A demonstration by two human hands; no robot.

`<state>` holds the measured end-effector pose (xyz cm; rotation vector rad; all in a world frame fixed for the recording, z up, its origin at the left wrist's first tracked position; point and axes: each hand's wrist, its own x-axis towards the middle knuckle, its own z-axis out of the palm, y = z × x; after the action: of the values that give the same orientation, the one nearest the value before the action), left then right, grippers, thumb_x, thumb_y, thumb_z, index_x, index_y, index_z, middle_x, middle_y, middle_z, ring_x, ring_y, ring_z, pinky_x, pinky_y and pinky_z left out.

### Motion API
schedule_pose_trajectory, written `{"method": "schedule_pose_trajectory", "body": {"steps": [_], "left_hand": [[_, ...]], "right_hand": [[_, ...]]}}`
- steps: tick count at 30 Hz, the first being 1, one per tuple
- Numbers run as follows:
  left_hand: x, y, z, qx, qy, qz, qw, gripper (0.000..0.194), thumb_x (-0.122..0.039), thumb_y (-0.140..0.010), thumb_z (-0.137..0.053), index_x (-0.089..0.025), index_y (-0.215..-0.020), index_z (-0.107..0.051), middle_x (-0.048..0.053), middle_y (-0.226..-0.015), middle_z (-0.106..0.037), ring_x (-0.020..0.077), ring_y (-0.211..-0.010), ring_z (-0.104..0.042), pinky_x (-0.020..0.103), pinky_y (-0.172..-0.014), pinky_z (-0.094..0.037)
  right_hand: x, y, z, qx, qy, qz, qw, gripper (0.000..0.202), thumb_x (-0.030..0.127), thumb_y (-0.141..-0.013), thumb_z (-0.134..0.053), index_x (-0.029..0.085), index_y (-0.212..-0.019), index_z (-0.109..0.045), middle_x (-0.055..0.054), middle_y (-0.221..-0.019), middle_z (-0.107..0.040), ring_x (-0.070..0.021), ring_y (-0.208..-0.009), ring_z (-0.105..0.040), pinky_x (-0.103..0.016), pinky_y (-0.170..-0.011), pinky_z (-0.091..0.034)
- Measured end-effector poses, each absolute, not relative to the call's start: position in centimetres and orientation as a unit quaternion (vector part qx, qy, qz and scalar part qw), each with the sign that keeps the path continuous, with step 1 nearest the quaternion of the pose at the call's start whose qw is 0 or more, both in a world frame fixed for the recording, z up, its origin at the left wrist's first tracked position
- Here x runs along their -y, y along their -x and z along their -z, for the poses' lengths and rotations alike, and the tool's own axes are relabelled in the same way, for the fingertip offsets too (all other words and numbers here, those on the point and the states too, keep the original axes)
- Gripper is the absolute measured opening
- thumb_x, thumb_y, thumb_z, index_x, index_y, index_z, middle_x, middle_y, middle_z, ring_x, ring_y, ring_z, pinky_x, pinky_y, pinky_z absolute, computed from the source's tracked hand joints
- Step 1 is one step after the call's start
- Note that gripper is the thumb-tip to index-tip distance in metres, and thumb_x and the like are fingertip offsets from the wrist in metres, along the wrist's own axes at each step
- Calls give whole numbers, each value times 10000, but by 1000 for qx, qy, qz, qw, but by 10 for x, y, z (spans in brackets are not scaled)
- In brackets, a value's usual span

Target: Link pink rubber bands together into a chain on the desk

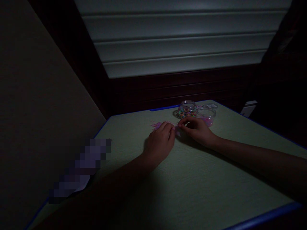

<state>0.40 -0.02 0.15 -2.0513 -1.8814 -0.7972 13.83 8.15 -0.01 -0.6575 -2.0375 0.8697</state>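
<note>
A small heap of thin pink elastic bands [157,125] lies on the table, partly covered by my left hand [161,139]. That hand is closed, thumb against the forefinger; what sits between them is too dark and small to name. Just to its right, my right hand [195,129] pinches a thin pink elastic band [176,128] between thumb and fingertips. Both sets of fingertips almost meet. Behind my right hand stands an open clear jar [206,112] with pink bands in its bottom. A second clear jar [187,104] holds several multicoloured hair ties [183,113].
The pale green table [192,185] has a blue edge [266,217]. A clear lid [211,106] with a label lies at the back right. A blurred-out flat item [81,169] rests along the left edge, by the wall. Slatted panels rise behind the table.
</note>
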Motion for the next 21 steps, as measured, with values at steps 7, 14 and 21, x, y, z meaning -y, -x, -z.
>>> {"method": "schedule_pose_trajectory", "body": {"steps": [7,14,21], "left_hand": [[-1,-4,0,629,703,312,111,222,-241,-833,-332,-183,-863,-544,32,-910,-576,136,-827,-523,266,-746,-405],[-3,-1,3,632,694,332,97,212,-232,-829,-341,-191,-852,-547,14,-897,-590,130,-812,-533,264,-750,-414],[-4,-1,3,630,696,332,94,218,-227,-826,-350,-198,-879,-560,18,-907,-601,140,-845,-536,284,-788,-408]], "right_hand": [[-85,-137,2,785,260,-387,407,141,258,-699,-515,144,-743,-587,-14,-723,-580,-90,-611,-508,-197,-535,-393],[-86,-137,3,753,301,-446,378,195,327,-663,-559,144,-725,-584,13,-586,-539,-56,-443,-413,-178,-404,-319],[-90,-137,6,747,296,-458,380,233,365,-642,-577,150,-730,-597,42,-490,-472,-52,-413,-372,-183,-388,-277]]}}
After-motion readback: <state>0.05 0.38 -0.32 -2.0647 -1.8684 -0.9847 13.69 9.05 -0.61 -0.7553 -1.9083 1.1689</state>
